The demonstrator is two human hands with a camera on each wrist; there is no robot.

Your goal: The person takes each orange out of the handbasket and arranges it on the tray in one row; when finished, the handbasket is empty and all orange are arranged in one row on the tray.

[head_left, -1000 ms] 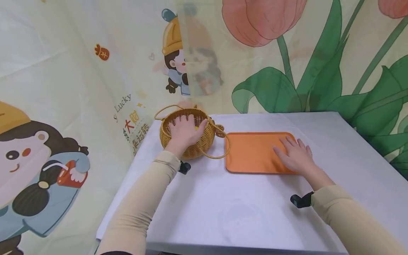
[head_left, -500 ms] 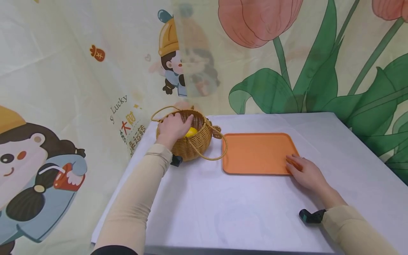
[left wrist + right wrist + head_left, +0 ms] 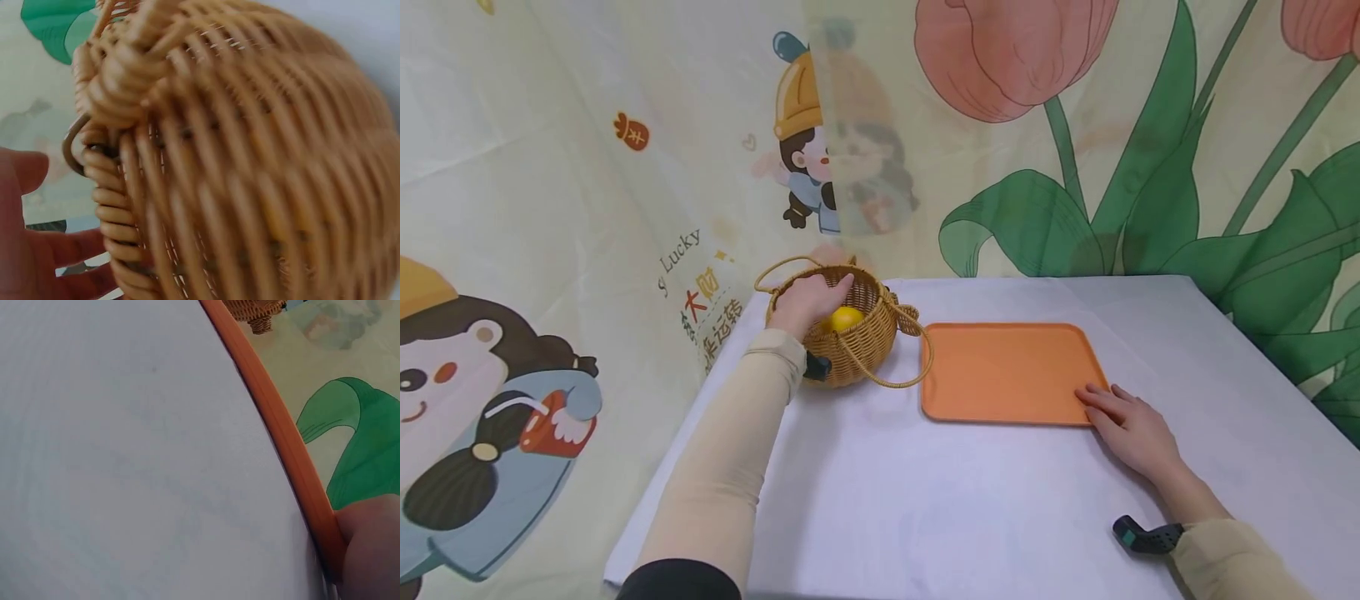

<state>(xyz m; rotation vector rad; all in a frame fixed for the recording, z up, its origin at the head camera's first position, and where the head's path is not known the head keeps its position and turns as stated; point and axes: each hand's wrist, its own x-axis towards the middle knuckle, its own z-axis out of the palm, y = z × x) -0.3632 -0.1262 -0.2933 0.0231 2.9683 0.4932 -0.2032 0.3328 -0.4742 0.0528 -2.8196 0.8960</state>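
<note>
A round wicker basket [image 3: 865, 343] with loop handles stands at the left of the table. My left hand [image 3: 805, 304] reaches over its left rim, with the fingertips hidden inside and the thumb spread toward the right. Beside the thumb, a smooth yellow thing [image 3: 844, 319], like a lemon, lies in the basket. In the left wrist view the basket's woven wall [image 3: 250, 162] fills most of the picture, and the fingers pass behind its rim. My right hand [image 3: 1138, 437] holds the near right corner of the orange tray [image 3: 1007, 375], its thumb [image 3: 375, 544] against the rim.
A white cloth [image 3: 955, 500] covers the table, with its front edge toward me. Printed curtains [image 3: 1045, 225] with tulips and cartoon figures hang behind and to the left. The basket's right handle [image 3: 917, 383] reaches to the tray's left edge.
My left hand has shifted left and lower into the basket, uncovering the yellow thing. My right hand has drawn back from over the tray to its near right corner.
</note>
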